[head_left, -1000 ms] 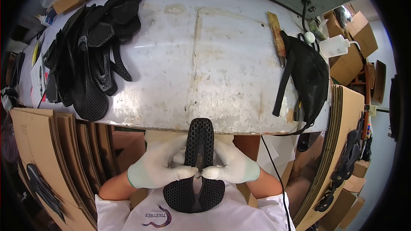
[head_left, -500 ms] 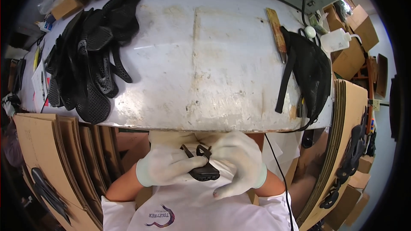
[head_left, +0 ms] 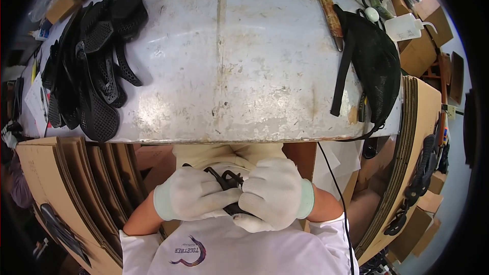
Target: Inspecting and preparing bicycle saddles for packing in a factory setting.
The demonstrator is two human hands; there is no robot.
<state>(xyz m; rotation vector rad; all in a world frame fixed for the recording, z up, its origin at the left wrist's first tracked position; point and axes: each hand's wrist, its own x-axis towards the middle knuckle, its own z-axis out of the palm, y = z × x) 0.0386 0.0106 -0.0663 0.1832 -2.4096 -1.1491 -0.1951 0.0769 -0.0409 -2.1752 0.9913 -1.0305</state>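
Both hands wear white knit gloves and are close together in front of my torso, just off the table's near edge. My left hand [head_left: 191,193] is closed on a black strapped piece [head_left: 234,209], which looks like a shoe part. Its thin straps stick up between the hands. My right hand [head_left: 275,193] is curled over the right side of the same piece, with fingers bent round it. Most of the piece's body is hidden by the gloves.
A worn whitish table [head_left: 275,71] spans the front. Black perforated shoe-shaped pieces [head_left: 99,61] pile up at its left. At right lie a black mesh bag [head_left: 374,66], a rusty flat tool [head_left: 328,15] and a white squeeze bottle [head_left: 405,29]. Cardboard sheets [head_left: 392,173] stand on both sides.
My right hand has come in from a looser, spread pose and closed over the black piece, covering more of it. The left hand keeps its hold. The whole view has shifted slightly.
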